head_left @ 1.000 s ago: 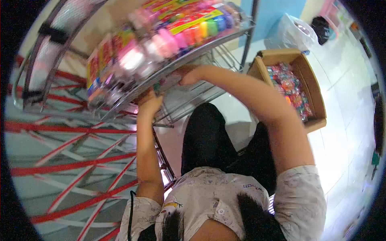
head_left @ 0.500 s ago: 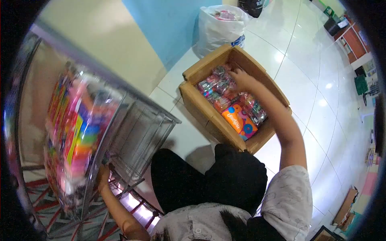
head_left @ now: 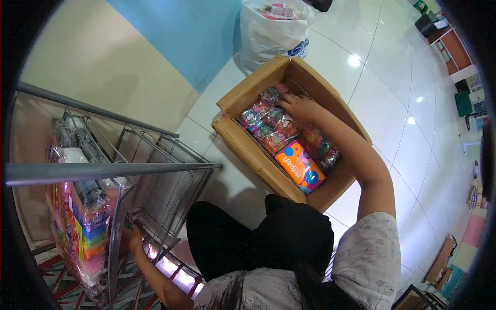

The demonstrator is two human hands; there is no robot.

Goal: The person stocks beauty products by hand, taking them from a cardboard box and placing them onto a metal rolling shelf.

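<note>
My right hand [head_left: 300, 109] reaches into a cardboard box [head_left: 245, 150] on the floor, its fingers stretched out and touching small clear-wrapped packs [head_left: 273, 116]. Among those packs lies an orange tissue pack [head_left: 299, 166] with blue circles. At the left, my left hand [head_left: 132, 238] is closed around the side of a grey wire basket [head_left: 114, 243]; its fingertips are partly hidden behind the wire. Inside that basket stand plastic-wrapped, rainbow-coloured packs [head_left: 92, 227].
Another wire basket [head_left: 165, 186] of the metal rack sits between the upper basket and my knees. Behind the box a white plastic bag [head_left: 271, 36] leans by the wall. A grey rack bar [head_left: 113, 170] crosses over the left basket.
The view has shifted, and the left basket with its rainbow packs appears tilted differently, with a rack bar now across it. My right hand stays in the box, its fingers lower on the packs.
</note>
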